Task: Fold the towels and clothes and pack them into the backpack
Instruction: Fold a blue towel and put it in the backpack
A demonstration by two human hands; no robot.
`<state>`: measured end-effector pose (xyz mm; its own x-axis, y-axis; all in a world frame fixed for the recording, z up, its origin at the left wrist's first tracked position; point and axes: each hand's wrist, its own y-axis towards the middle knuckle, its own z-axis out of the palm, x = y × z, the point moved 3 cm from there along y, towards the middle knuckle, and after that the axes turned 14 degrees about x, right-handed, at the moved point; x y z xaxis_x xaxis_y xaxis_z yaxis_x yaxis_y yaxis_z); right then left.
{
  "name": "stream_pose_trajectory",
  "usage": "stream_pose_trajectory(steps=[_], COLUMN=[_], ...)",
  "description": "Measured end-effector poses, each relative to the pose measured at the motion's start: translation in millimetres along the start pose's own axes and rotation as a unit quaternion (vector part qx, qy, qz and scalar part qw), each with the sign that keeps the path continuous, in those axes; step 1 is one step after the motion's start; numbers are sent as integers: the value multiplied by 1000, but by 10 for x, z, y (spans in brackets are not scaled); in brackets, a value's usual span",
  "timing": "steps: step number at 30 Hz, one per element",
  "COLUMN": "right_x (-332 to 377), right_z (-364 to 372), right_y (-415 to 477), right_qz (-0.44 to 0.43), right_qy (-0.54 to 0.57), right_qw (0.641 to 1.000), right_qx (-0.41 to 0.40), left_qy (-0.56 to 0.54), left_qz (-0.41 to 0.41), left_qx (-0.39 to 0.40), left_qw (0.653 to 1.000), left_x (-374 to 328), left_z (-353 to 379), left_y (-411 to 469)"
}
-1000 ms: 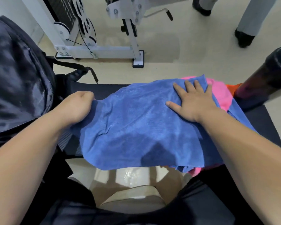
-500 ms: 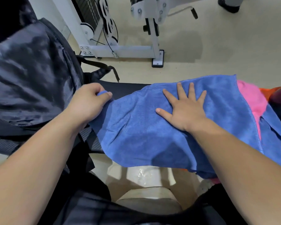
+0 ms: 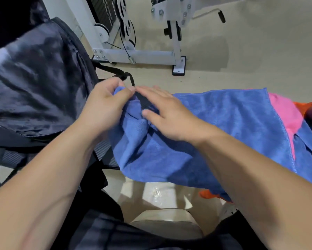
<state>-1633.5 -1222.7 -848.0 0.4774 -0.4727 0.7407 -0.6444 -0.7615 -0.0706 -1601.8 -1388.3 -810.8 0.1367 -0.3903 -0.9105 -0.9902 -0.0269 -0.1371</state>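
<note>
Blue towel [image 3: 214, 127] is spread across the middle and right of the frame over a pink cloth [image 3: 285, 112], long side running left to right, with its left corner pinched in the left hand [image 3: 104, 109]. Right hand [image 3: 167, 118] lies flat and uncurled on the towel just beside it, gripping nothing, pointing at that corner. My guess: the fold goes rightward from there, away from the backpack [image 3: 34, 78] at upper left.

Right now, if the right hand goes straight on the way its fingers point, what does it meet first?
Probably the left hand, which pinches the towel corner just ahead of the right hand; depth is unclear.
</note>
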Motion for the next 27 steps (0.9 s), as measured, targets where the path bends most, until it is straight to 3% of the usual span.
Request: stream_pose_trajectory(steps=[3, 7, 14, 17, 20, 24, 27], right_x=[78, -26, -30, -30, -13, -59, -75], right_z=[-7, -87, -218, -240, -294, -403, -421], right_y=[124, 171, 160, 151, 114, 111, 123], right_qz=[-18, 16, 5, 10, -3, 11, 21], right_qy=[89, 71, 118, 133, 116, 68, 53], right_qw=[996, 997, 992, 988, 986, 983, 985], right_qx=[26, 40, -35, -80, -117, -171, -161], left_qy=[-18, -11, 29, -6, 32, 120, 225], left_qz=[42, 71, 75, 104, 118, 62, 76], left_qx=[38, 12, -6, 17, 39, 91, 59], left_qw=[998, 997, 997, 994, 992, 987, 970], left_x=[19, 65, 134, 54, -30, 5, 14], left_z=[42, -48, -44, 6, 21, 10, 4], left_y=[-116, -249, -264, -262, -262, -259, -266])
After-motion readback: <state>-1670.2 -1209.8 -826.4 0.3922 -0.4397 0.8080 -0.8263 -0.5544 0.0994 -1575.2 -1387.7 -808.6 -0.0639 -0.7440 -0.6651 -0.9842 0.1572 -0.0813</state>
